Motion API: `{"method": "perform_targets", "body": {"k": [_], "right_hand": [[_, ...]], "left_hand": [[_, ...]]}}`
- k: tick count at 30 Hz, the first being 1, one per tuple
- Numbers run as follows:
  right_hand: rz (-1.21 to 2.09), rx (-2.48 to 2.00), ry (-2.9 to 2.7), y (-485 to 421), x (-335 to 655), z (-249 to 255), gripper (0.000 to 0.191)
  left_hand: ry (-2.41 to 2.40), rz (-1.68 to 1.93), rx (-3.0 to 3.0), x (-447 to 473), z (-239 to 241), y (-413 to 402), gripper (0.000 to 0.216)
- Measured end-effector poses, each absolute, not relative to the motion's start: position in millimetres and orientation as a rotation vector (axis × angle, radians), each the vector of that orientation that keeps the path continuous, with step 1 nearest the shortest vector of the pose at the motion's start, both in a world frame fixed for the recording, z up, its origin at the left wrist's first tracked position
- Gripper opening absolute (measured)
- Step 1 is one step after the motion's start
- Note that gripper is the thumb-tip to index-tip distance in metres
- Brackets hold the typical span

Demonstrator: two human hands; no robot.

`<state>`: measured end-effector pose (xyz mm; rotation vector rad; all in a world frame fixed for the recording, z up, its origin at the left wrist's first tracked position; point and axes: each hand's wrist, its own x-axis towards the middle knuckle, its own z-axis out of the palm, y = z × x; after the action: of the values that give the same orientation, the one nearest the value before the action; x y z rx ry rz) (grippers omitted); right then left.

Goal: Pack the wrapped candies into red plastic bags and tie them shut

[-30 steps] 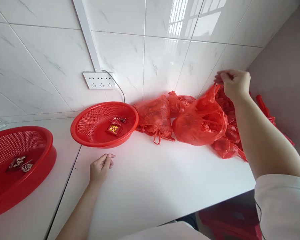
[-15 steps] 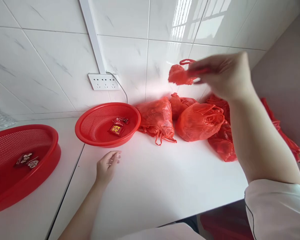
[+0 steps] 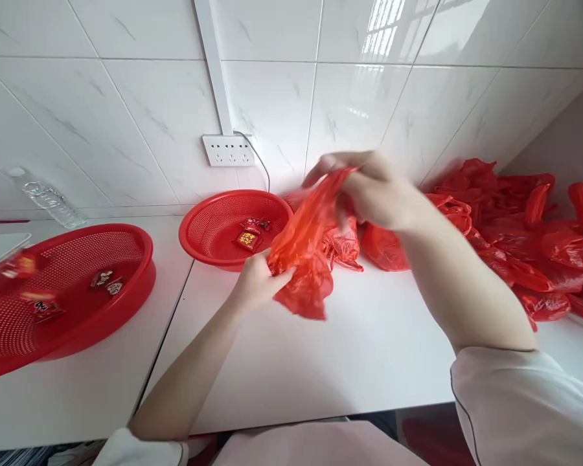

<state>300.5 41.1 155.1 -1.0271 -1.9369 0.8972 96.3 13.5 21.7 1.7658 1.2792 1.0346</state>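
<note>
A thin red plastic bag [image 3: 304, 255] hangs above the white table, stretched between my two hands. My left hand [image 3: 260, 281] pinches its lower left side, thumb in front. Higher up, my right hand [image 3: 369, 191] grips the bag's upper part; it is a little blurred and some of its fingers are behind the plastic. Just behind my left hand stands a round red basket [image 3: 194, 243] with small snack packets [image 3: 249, 239] inside. Partly hidden behind the held bag, another red bag [image 3: 344, 243] sits on the table.
A larger red basket [image 3: 148, 275] with several packets is on the left. A clear bottle [image 3: 53, 200] lies by the wall. Many red bags [image 3: 539, 246] are heaped on the right. A power strip [image 3: 228, 151] is fixed to the tiled wall.
My right hand has brought the red bag down and left. My left hand has risen from the table and taken hold of it. The bag is now spread longer, and the view has turned right.
</note>
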Motion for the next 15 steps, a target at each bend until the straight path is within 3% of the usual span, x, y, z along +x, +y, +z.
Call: {"method": "perform_targets", "body": {"k": [5,10,11,13,15], "right_hand": [[0.663,-1.003,-1.503,68,351,154,0.038],[0.682,-1.159,-1.617,84,378,125,0.02],[0.666,-1.175,-1.78,81,379,118,0.03],[0.557,-1.143,-2.098,71,375,103,0.071],[0.392,-1.082,-2.24,58,364,90,0.1]], "left_hand": [[0.994,0.822,1.419,50,-4,16,0.033],[0.846,1.157,0.998,35,-17,17,0.042],[0.882,1.191,0.937,34,-18,18,0.041],[0.986,1.207,0.835,32,-22,20,0.034],[1.038,1.211,0.762,30,-30,21,0.025]]}}
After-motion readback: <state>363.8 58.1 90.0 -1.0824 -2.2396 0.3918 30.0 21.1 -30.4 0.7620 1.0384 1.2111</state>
